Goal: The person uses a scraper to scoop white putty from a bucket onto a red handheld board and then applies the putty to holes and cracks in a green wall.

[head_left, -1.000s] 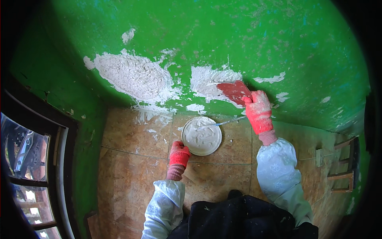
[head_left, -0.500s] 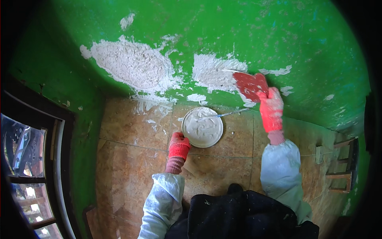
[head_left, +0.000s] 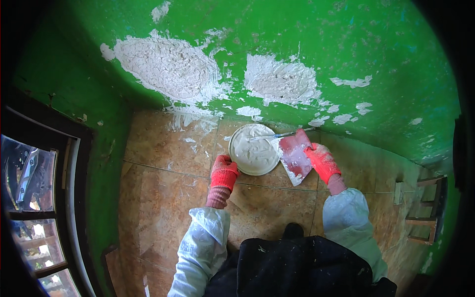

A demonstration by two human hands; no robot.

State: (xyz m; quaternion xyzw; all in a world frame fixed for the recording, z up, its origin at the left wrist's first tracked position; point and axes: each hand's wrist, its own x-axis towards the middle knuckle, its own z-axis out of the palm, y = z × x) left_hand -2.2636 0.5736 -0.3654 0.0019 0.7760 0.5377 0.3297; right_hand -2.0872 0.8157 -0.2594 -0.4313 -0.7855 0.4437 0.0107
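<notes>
My left hand [head_left: 224, 172], in a red work glove, is closed on the near-left rim of a round white container [head_left: 254, 172]. White putty [head_left: 251, 148] fills it, its surface ridged. A thin bluish stick-like tool [head_left: 283, 134] rests across the far rim, one end in the putty. My right hand [head_left: 322, 159], gloved in red too, grips a flat red putty spreader [head_left: 296, 154] smeared with white along its edge. The spreader is tilted beside the container's right side; whether they touch I cannot tell. Beyond stands a green wall [head_left: 277, 29] with a white putty patch [head_left: 282, 79].
A larger rough putty patch [head_left: 170, 69] covers the wall further left. Brown floor tiles [head_left: 163, 208] carry white splatters near the wall. A dark-framed window [head_left: 37, 198] is at the left, a wooden frame-like piece [head_left: 426, 213] at the right.
My right hand has brought the spreader away from the wall patch, down and toward me, beside the putty container. My left hand has stayed on the rim. The view has shifted slightly.
</notes>
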